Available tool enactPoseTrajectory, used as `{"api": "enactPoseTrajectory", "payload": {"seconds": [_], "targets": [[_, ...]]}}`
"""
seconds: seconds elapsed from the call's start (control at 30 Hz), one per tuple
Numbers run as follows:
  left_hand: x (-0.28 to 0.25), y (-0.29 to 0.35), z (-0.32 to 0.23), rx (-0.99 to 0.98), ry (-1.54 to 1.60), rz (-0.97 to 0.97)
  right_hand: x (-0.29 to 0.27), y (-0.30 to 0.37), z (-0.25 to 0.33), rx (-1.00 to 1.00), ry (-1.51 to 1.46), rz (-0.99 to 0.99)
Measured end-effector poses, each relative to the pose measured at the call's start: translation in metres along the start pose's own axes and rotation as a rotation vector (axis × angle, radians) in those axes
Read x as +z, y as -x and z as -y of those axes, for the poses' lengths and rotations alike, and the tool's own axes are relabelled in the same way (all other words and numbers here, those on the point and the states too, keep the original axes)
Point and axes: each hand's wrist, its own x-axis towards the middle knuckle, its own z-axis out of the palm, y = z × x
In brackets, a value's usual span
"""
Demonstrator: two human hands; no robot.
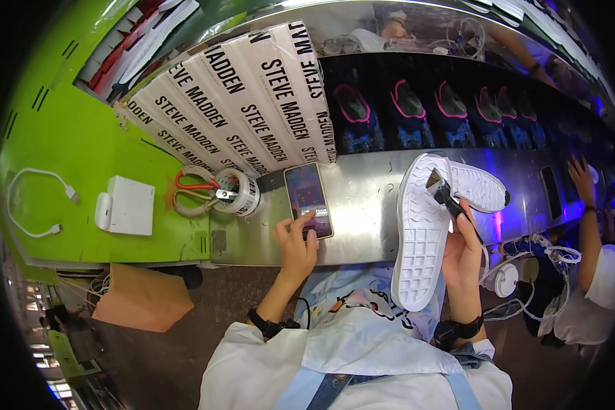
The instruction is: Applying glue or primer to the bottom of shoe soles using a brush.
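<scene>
My left hand (298, 244) rests over the lower end of a smartphone (305, 184) with a lit screen. Its fingers are apart, a fingertip touching the glass, and it grips nothing. In my right hand (463, 249) is a small brush (447, 197) with a black handle, its bristles against a white shoe sole (422, 236). That sole shows its gridded tread and juts over the bench's near edge. Whether the right hand also supports the sole cannot be made out. Behind it, a second white sole (482, 186) lies on the metal bench (362, 198).
Left of the phone are a tape roll (242, 195) and red-handled scissors (197, 183), before a large printed box (232, 102). A green surface (68, 225) holds a white cable (41, 225) and case (131, 205). Dark shoes (352, 106) line the far side. A co-worker's hand (582, 179) is at right.
</scene>
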Motion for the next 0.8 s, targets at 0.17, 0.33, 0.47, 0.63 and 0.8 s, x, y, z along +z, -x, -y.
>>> {"api": "enactPoseTrajectory", "payload": {"seconds": [0.17,0.33,0.47,0.63,0.8], "targets": [[0.007,-0.003,-0.019,-0.263,0.631,-0.016,0.008,0.002,0.002,0.009,-0.027,0.03],[0.051,-0.016,-0.084,-0.738,2.319,0.685,0.043,0.003,-0.014,0.029,0.039,0.073],[0.053,-0.031,-0.088,-0.68,2.545,0.815,0.046,0.012,0.0,-1.118,1.482,0.263],[0.046,-0.043,-0.093,-0.664,1.949,0.558,0.039,0.025,0.004,-0.667,1.191,0.633],[0.044,-0.06,-0.095,-0.645,2.428,0.777,0.04,0.041,-0.013,-0.642,1.27,0.817]]}}
